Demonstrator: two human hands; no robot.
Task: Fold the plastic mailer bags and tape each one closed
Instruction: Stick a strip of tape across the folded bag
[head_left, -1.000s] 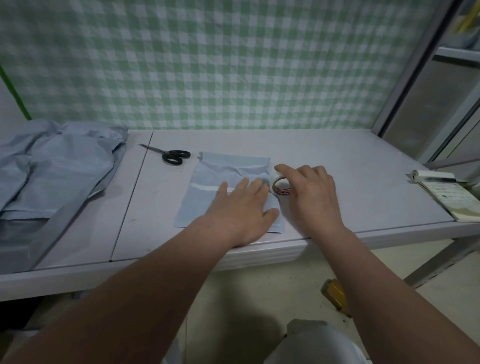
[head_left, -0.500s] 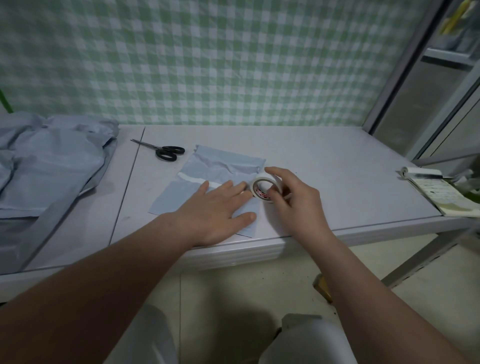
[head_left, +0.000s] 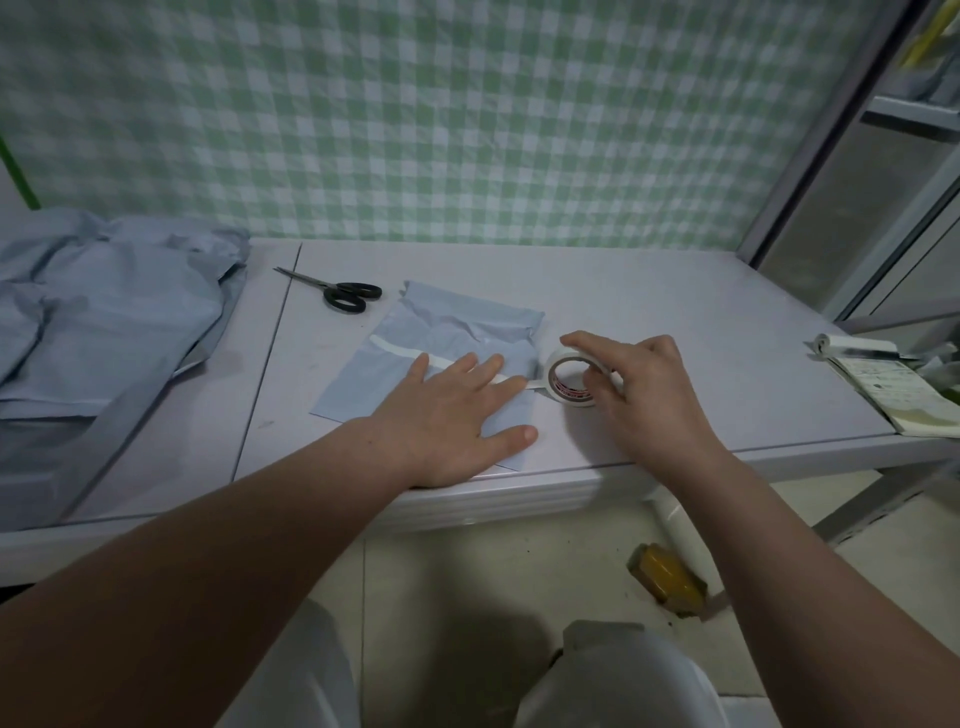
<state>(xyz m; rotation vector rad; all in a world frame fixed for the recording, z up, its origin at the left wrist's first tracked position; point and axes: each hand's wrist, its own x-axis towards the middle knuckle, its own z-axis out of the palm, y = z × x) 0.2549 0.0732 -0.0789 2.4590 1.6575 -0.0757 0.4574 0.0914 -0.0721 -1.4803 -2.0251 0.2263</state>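
Observation:
A folded pale blue mailer bag (head_left: 441, 332) lies flat on the white table (head_left: 675, 322), with a strip of white tape (head_left: 395, 349) running across it. My left hand (head_left: 457, 415) presses flat on the bag's right part, fingers straight over the tape line. My right hand (head_left: 644, 395) grips a white tape roll (head_left: 563, 382) standing on edge just off the bag's right side. A short length of tape stretches from the roll to the bag.
Black-handled scissors (head_left: 343, 293) lie behind the bag to the left. A heap of unfolded blue mailer bags (head_left: 104, 322) covers the table's left end. A notepad (head_left: 883, 384) sits at the right edge. A yellow object (head_left: 667, 579) lies on the floor.
My right hand has drawn the tape roll to the right, off the bag's edge, pulling tape out along it. My left hand stays pressed on the bag.

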